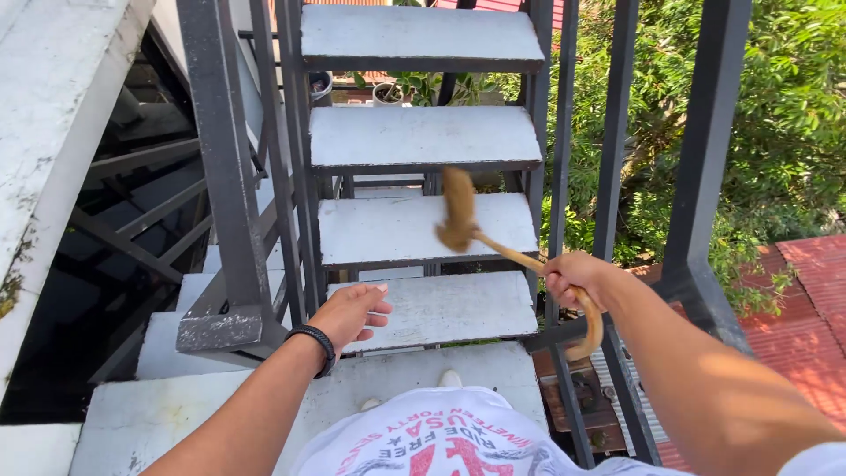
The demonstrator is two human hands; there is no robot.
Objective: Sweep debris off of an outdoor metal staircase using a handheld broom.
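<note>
The right hand has its grip closed around the curved handle of a small brown hand broom, whose long axis runs up and to the left from the fist, so the blurred bristle head hangs over the third grey stair tread. The left hand is open, holds nothing, and hovers lower, above the nearer tread, well apart from the bristles.

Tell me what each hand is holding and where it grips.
The right hand grips a small brush by its curved wooden handle, near the middle. The left hand is open and holds nothing.
</note>
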